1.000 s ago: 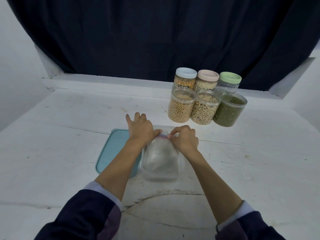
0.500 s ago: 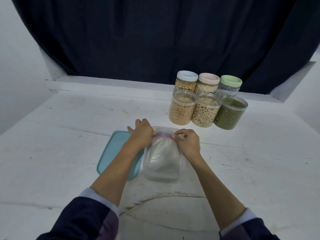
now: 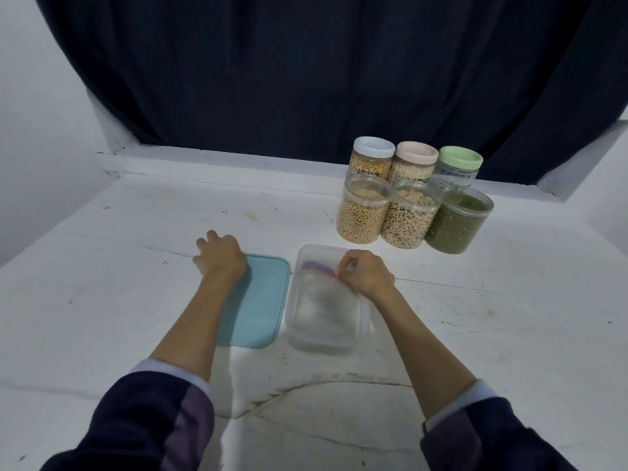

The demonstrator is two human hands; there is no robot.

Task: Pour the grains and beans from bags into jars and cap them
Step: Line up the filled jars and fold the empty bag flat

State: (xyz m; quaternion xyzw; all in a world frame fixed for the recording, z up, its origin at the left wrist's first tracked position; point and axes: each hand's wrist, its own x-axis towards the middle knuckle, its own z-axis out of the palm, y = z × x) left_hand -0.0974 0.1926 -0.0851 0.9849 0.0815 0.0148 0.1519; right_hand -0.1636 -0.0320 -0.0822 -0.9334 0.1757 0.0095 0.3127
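Observation:
A clear plastic box point(image 3: 365, 321) sits on the white table with an empty clear zip bag point(image 3: 319, 297) folded inside it. My right hand point(image 3: 367, 275) pinches the bag's coloured zip edge at the box's far end. My left hand point(image 3: 219, 256) lies over the far left corner of the teal lid point(image 3: 258, 307), which is flat beside the box; its fingers are curled at the lid's edge. Six jars stand at the back right: soybeans point(image 3: 362, 215), speckled beans point(image 3: 409, 219) and green mung beans point(image 3: 455, 222) in front.
Behind them stand three capped jars with a blue-white cap point(image 3: 373, 147), a pink cap point(image 3: 416, 153) and a green cap point(image 3: 460, 158). A raised white ledge point(image 3: 217, 158) and a dark curtain point(image 3: 306, 69) close the far side. White walls rise on both sides.
My left hand has let go of the bag and moved left onto the teal lid's far corner. My right hand stays on the bag's zip edge. The camera has tilted.

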